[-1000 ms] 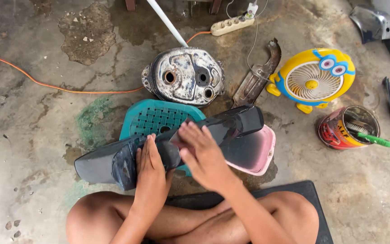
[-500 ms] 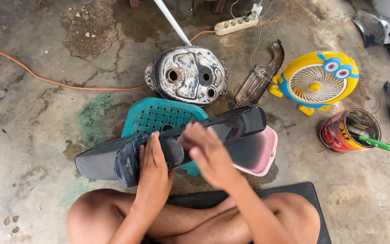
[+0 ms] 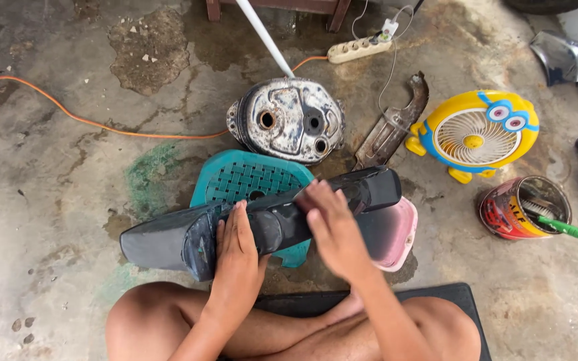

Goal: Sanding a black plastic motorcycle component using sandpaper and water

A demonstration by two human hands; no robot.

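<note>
Both hands (image 3: 282, 244) on a long black plastic panel (image 3: 262, 224)
</note>
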